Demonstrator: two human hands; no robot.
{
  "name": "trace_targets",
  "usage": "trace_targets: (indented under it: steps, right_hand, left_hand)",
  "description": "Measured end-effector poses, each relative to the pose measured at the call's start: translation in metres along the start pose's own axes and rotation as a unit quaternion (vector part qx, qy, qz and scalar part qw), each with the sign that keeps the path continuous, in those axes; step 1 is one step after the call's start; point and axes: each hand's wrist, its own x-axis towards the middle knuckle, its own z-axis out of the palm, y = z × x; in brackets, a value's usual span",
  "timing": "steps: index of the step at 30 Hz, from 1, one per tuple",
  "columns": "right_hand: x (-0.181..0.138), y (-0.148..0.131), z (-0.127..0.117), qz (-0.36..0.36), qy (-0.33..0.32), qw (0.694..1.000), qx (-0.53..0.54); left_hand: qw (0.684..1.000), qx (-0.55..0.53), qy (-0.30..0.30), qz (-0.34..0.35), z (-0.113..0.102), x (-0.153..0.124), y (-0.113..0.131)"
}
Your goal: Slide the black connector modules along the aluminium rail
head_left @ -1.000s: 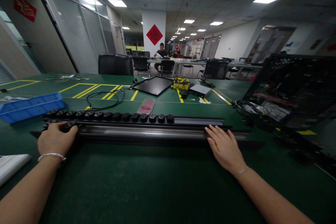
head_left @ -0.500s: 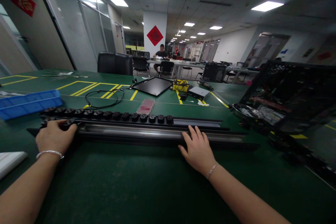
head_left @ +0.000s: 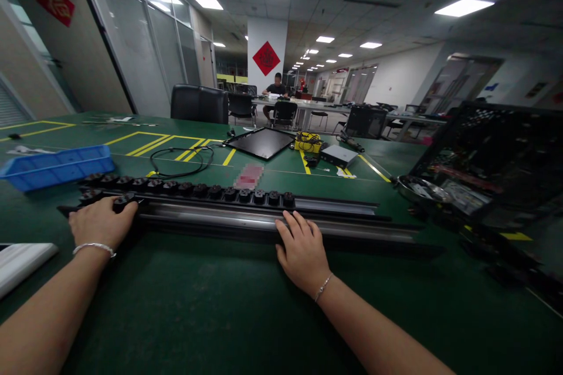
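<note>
A long dark metal channel (head_left: pixel 211 218) with a shiny inner face lies across the table in front of me. Behind it runs a second channel holding a row of black socket modules (head_left: pixel 200 190); its right part shows a bare, lighter inside. At the left end of the near channel, my left hand (head_left: pixel 102 220) has thumb and fingers closed around a black socket module (head_left: pixel 124 201). The fingers' far side is hidden. My right hand (head_left: pixel 303 249) rests with outstretched fingers on the near channel, right of its middle, holding nothing.
A blue bin (head_left: pixel 59 167) stands at left, a white object (head_left: pixel 26 263) nearer. Beyond the channels lie a looped black cable (head_left: pixel 182 170), a flat black panel (head_left: pixel 263 143) and a grey box (head_left: pixel 338 156). A large black chassis (head_left: pixel 505 158) rises at right. A person (head_left: pixel 276 88) sits far back.
My right hand has slid left along the near channel. My left hand stays at the module on the left end. The whole view has shifted slightly.
</note>
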Motion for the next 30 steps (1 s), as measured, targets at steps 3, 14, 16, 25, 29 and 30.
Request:
trace_targets:
  steps: [3,14,16,25,29,30]
  right_hand:
    - [-0.001,0.002,-0.002,-0.007,-0.006,1.0,0.01]
    - [-0.003,0.01,-0.009,-0.041,-0.031,0.997,0.06]
    - [-0.003,0.011,-0.01,-0.04,-0.036,0.997,0.063]
    - [0.0,0.013,-0.004,-0.034,-0.024,0.999,0.032]
    - [0.0,0.014,-0.001,-0.035,-0.02,0.999,0.024]
    - [0.0,0.014,-0.001,-0.036,-0.02,0.999,0.023]
  left_hand:
    - [1.0,0.009,-0.005,0.016,-0.001,0.0,-0.001]
    - [0.998,0.017,-0.014,0.057,0.001,0.004,-0.005]
    - [0.998,0.019,-0.017,0.054,0.001,0.005,-0.005]
    - [0.999,0.024,-0.02,0.043,0.002,0.006,-0.007]
    - [0.999,0.029,-0.021,0.039,0.002,0.006,-0.007]
    - [0.999,0.029,-0.023,0.039,0.003,0.007,-0.007]
